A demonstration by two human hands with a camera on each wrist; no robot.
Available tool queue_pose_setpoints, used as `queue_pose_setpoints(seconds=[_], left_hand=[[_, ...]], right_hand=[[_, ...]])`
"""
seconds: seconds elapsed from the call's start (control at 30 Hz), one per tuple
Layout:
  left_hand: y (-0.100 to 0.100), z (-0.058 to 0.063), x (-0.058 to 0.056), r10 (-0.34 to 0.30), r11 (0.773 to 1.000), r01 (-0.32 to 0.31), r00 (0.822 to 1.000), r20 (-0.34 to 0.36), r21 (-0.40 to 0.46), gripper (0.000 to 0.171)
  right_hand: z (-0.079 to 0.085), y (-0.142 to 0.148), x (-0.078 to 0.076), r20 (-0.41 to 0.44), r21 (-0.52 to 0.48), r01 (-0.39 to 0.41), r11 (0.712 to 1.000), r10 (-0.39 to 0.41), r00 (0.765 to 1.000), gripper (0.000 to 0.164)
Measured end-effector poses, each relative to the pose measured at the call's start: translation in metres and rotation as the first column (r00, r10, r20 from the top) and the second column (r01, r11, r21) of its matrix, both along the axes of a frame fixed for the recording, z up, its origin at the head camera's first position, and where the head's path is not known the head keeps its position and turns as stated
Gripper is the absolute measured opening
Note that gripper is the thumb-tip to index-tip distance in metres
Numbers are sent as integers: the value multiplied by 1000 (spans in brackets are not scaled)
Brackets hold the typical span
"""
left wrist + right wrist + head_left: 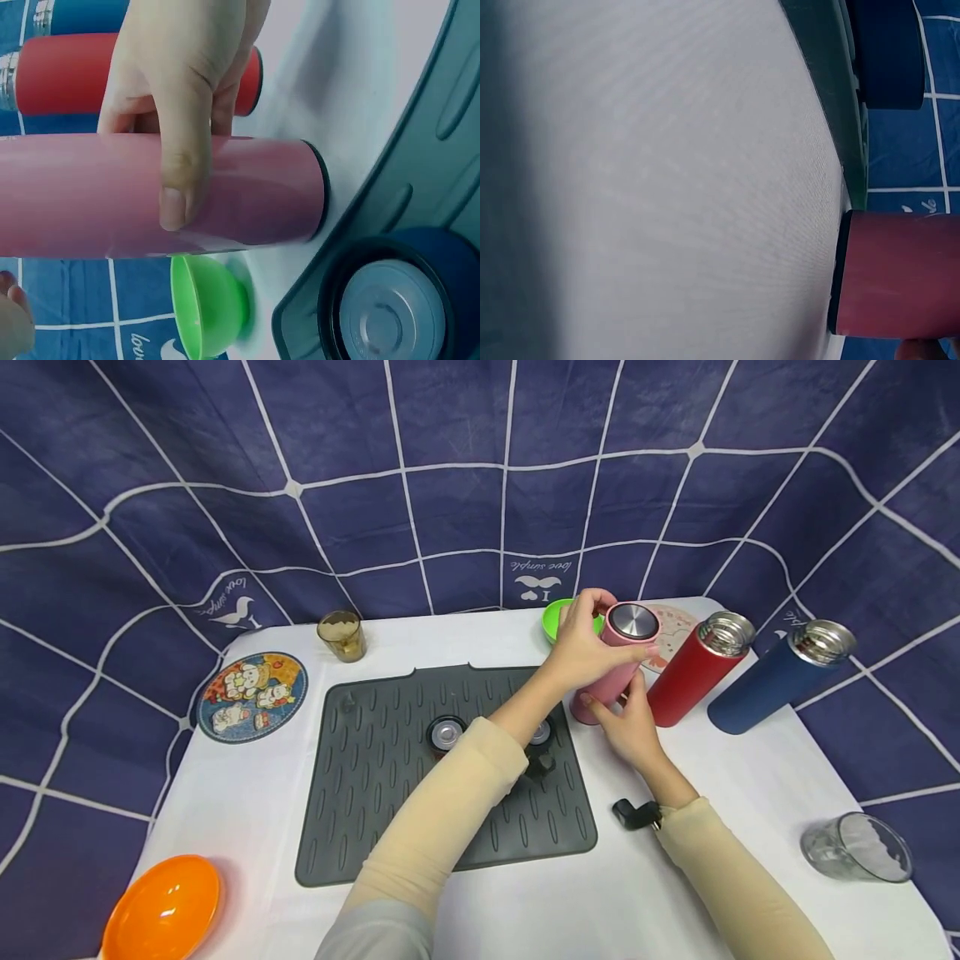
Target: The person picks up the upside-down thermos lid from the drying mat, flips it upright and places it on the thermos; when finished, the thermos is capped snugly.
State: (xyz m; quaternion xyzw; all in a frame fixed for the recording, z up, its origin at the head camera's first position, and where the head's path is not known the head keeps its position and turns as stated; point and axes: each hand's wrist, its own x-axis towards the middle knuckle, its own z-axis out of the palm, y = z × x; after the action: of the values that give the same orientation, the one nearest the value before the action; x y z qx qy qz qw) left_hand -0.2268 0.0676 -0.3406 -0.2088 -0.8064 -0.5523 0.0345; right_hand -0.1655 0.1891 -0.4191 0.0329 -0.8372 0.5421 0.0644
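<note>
A pink thermos [615, 681] with a steel-topped lid [633, 621] stands at the right edge of the dark drying mat. My left hand [581, 647] grips it around the top, thumb across the near side and fingers bent behind. Lower down, my right hand [626, 722] holds the body, its thumb [174, 202] lying along the pink side in the left wrist view. The dark base of the thermos [900, 277] shows in the right wrist view, close against the white table. To its right stand a red thermos [690, 672] and a blue thermos [772, 681], both with bare steel mouths.
Two round dark lids, one nearer the left [447, 733], lie on the mat [360, 810]. A green bowl [553, 617] and pink round mat [671, 631] are behind. An amber glass [342, 637], patterned mat [255, 697], orange bowl [165, 910] and clear glass [855, 847] stand around.
</note>
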Motion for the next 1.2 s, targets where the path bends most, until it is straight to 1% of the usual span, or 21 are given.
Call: queue_pose_setpoints(seconds=[0.07, 0.17, 0.27, 0.33, 0.43, 0.5, 0.57, 0.63, 0.7, 0.8, 0.87, 0.9, 0.97, 1.03, 1.07, 1.13, 1.2], left_hand=[[-1, -1, -1, -2, 1000, 2, 1000, -13, -1, 71], [-6, -1, -4, -52, 999, 52, 999, -3, -8, 68], [-8, -2, -4, -79, 997, 79, 997, 19, -4, 71], [-6, -3, -3, -71, 997, 70, 997, 38, 12, 79], [0, -4, 0, -31, 999, 30, 999, 35, 29, 86], [3, -4, 1, -8, 1000, 7, 1000, 15, 28, 86], [3, -4, 1, -1, 1000, 1, 1000, -6, 23, 80], [1, -4, 0, -20, 1000, 20, 1000, -10, 12, 75], [-3, -4, -1, -49, 999, 49, 999, 14, 21, 74], [-5, -6, -3, -92, 994, 89, 994, 53, 68, 80], [-4, -6, -2, -86, 993, 80, 995, 56, 91, 87], [-2, -7, -2, -76, 993, 71, 996, 46, 97, 88], [1, -7, -1, -49, 994, 47, 999, 16, 94, 84], [2, -7, 0, -22, 998, 23, 1000, -19, 65, 79], [1, -7, -1, -19, 998, 21, 999, -31, 52, 75], [-2, -6, -2, -31, 999, 32, 998, -47, 19, 69], [-6, -5, -4, -65, 998, 64, 997, -44, -4, 67]], right_hand=[[-1, 0, 0, -5, -2, -1, 1000, 1, 1000, 68], [-1, 0, 0, -2, 0, 1, 1000, -1, 1000, 68], [-1, 0, 0, 6, 2, 1, 1000, -1, 1000, 69], [-1, 1, 0, 6, 5, 1, 1000, -1, 1000, 70], [-2, 1, -1, 0, 3, -2, 1000, 2, 1000, 71], [-3, 1, -1, -9, -3, -6, 1000, 6, 1000, 70], [-3, 2, -2, -14, -5, -10, 1000, 9, 1000, 69], [-4, 2, -2, -14, -4, -10, 1000, 10, 1000, 69], [-4, 2, -1, -7, -1, -9, 1000, 9, 1000, 70], [-5, 2, -1, 2, 0, -13, 1000, 13, 1000, 71], [-6, 2, -2, 0, -2, -16, 1000, 16, 1000, 71], [-6, 2, -2, -3, -3, -17, 1000, 17, 1000, 71], [-6, 2, -2, -11, 0, -14, 1000, 14, 1000, 71], [-7, 3, -2, -16, 0, -12, 1000, 12, 1000, 69], [-6, 3, -2, -17, 2, -11, 1000, 11, 1000, 69], [-6, 3, -2, -17, 1, -11, 1000, 11, 1000, 69], [-5, 2, -1, -13, -4, -10, 1000, 10, 1000, 69]])
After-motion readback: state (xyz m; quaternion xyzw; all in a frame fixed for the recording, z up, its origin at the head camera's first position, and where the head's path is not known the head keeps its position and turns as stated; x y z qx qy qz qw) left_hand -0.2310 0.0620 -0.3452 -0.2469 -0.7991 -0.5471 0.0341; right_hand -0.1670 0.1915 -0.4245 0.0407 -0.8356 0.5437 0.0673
